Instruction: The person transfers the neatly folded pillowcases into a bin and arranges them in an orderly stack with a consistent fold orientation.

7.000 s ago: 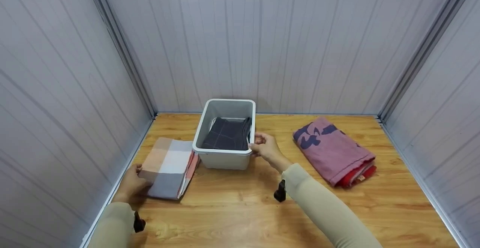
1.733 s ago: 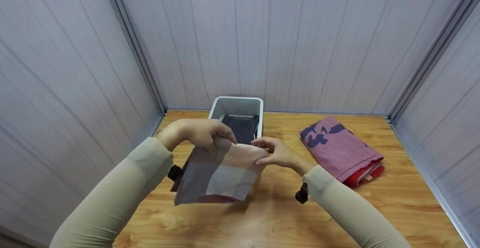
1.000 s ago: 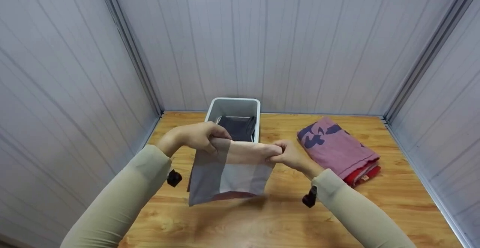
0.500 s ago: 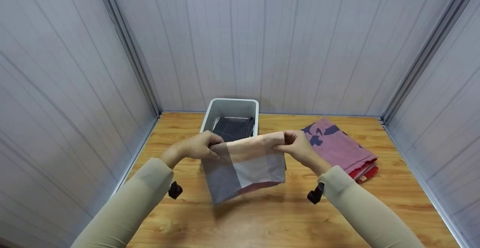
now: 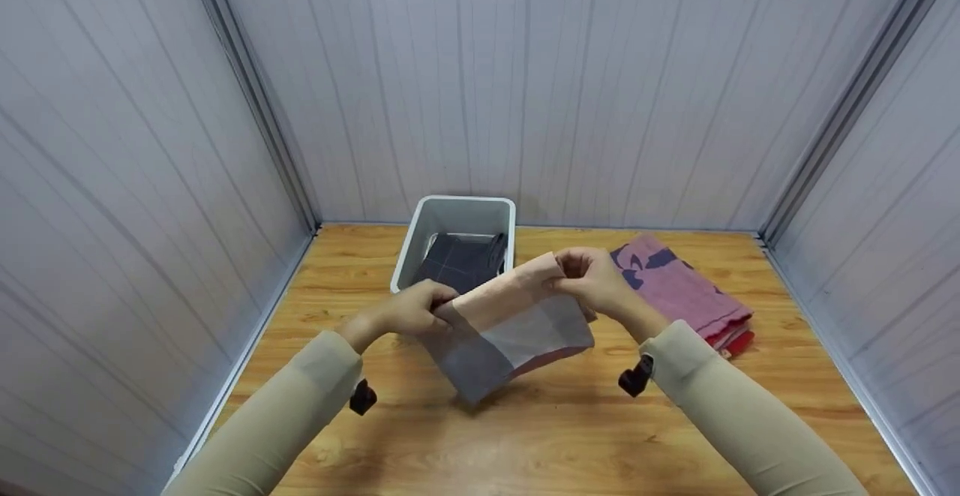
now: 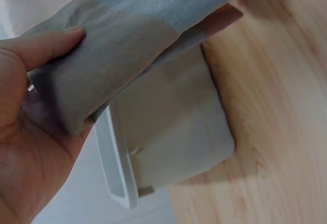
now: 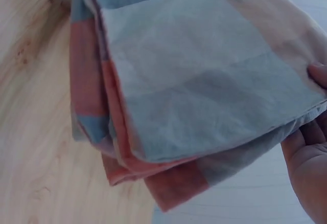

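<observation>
A folded checked cloth (image 5: 517,323) in grey, white and peach hangs in the air in front of the bin, with both hands on its upper edge. My left hand (image 5: 412,308) pinches the grey corner, the thumb lying over it in the left wrist view. My right hand (image 5: 596,282) pinches the peach corner, and that end is held higher. Loose folded layers with red edges show below in the right wrist view. Just behind the cloth stands a light grey plastic bin (image 5: 454,214) holding a folded dark cloth (image 5: 459,260).
To the right, a folded pink cloth (image 5: 682,293) with dark blue shapes and red layers underneath lies on the wooden table (image 5: 570,436), partly behind my right hand. Panelled walls (image 5: 480,91) close off the back and both sides.
Earlier the checked cloth lay left of the bin and my right hand touched the bin's rim. Now both hands hold the cloth up. Lately it has shifted right and its right end has risen.
</observation>
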The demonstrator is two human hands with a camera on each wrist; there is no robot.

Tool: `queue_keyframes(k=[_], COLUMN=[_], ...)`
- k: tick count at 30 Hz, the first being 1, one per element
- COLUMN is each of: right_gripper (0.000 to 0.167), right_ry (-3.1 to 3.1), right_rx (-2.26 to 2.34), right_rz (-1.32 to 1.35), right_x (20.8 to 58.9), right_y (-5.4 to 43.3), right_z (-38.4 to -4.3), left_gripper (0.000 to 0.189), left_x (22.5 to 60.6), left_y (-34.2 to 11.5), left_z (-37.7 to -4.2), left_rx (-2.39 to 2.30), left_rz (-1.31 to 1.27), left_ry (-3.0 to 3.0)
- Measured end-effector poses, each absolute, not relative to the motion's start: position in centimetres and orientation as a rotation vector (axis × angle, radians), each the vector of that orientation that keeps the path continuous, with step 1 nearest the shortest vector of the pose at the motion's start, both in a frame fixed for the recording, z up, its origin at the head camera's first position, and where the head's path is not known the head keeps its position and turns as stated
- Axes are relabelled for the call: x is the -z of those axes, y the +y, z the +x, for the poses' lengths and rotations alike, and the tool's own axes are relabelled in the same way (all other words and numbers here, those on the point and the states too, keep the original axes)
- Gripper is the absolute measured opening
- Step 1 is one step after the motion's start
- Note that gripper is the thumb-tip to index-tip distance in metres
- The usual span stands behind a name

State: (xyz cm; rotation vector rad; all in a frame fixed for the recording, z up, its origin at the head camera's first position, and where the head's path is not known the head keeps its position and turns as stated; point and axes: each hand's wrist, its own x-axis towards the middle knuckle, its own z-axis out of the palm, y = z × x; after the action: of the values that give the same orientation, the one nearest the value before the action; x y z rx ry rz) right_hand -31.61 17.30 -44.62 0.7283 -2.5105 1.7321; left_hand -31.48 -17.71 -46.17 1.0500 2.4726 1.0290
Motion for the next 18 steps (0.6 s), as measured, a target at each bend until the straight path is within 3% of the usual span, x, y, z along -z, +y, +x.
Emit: queue_keyframes(k=[8, 18], right_gripper=[0.02, 0.022], right_ry=[-2.572, -2.598], right_rx=[-1.661, -1.605], right_rz=[0.743, 0.799], right_x=[43.5, 42.2], right_y=[17.1, 16.7], right_z=[-31.5, -31.1], left_gripper=[0.009, 0.022], left_x=[47.4, 47.7], left_y=[-15.5, -12.1], left_z=[-31.1, -31.0], left_rx=[-1.133, -1.279], left_rz=[1.052, 0.995], left_ry=[2.505, 2.574])
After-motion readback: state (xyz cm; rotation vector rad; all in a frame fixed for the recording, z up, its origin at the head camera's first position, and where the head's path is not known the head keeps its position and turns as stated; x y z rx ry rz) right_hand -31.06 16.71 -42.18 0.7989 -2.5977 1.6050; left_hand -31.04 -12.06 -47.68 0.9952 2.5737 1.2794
